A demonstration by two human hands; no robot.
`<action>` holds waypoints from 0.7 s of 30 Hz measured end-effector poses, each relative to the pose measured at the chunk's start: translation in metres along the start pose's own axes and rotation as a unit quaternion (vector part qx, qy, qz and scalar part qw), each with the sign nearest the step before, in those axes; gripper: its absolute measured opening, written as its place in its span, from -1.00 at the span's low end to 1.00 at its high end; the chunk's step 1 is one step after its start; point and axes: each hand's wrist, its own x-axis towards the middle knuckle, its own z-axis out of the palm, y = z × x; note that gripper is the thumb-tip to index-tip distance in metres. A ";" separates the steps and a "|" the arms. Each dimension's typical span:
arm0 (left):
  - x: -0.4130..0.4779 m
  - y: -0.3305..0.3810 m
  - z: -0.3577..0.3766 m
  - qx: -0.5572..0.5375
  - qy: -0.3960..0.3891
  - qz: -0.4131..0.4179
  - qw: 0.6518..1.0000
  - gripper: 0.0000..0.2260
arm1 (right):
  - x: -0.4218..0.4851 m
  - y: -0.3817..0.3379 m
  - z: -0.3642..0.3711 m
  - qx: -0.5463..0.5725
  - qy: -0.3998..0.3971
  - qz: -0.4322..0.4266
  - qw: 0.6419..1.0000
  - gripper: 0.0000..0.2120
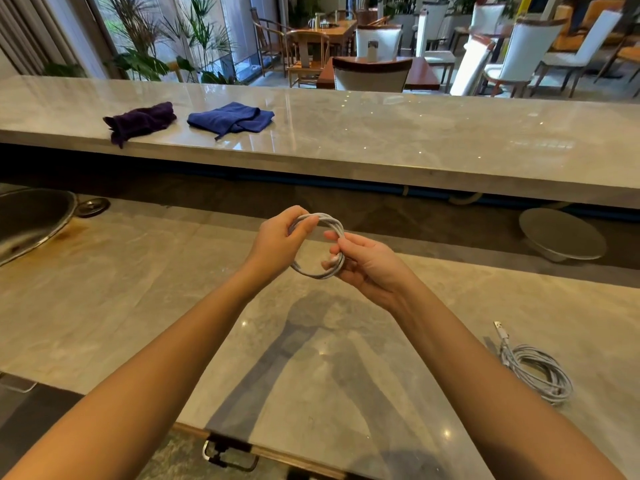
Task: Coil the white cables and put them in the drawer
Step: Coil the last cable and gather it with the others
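A white cable (311, 273) wound into a small ring hangs above the marble counter (156, 306), held between both hands. My left hand (277, 244) pinches the ring's upper left side. My right hand (367, 265) grips its right side, with a white plug end showing at the fingertips. A second white cable (536, 370) lies loosely coiled on the counter at the right, its USB plug (499, 327) pointing away. A metal drawer handle (230, 457) shows under the counter's near edge; the drawer itself is hidden.
A sink (31, 220) is set into the counter at the left. A round metal plate (562, 233) rests at the right. On the raised bar top (381, 133) lie a purple cloth (142, 121) and a blue cloth (232, 119). Chairs and tables stand beyond.
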 end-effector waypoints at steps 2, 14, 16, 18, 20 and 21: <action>0.002 0.001 0.004 -0.020 -0.003 -0.009 1.000 -0.84 | 0.002 -0.003 0.000 -0.037 0.004 -0.015 0.999 -0.78; 0.010 0.027 0.051 -0.280 -0.115 -0.141 0.943 -0.79 | -0.028 -0.026 -0.056 -0.385 0.106 -0.106 0.911 -0.83; 0.013 0.036 0.063 -0.291 -0.141 -0.154 0.934 -0.80 | -0.039 -0.029 -0.068 -0.328 0.122 -0.097 0.932 -0.84; 0.014 0.045 0.076 -0.302 -0.171 -0.167 0.923 -0.82 | -0.049 -0.031 -0.082 -0.296 0.161 -0.097 0.937 -0.83; 0.013 0.055 0.096 -0.305 -0.190 -0.182 0.915 -0.84 | -0.060 -0.032 -0.101 -0.274 0.209 -0.108 0.932 -0.80; 0.013 0.060 0.108 -0.305 -0.195 -0.193 0.912 -0.84 | -0.065 -0.032 -0.111 -0.261 0.235 -0.116 0.929 -0.79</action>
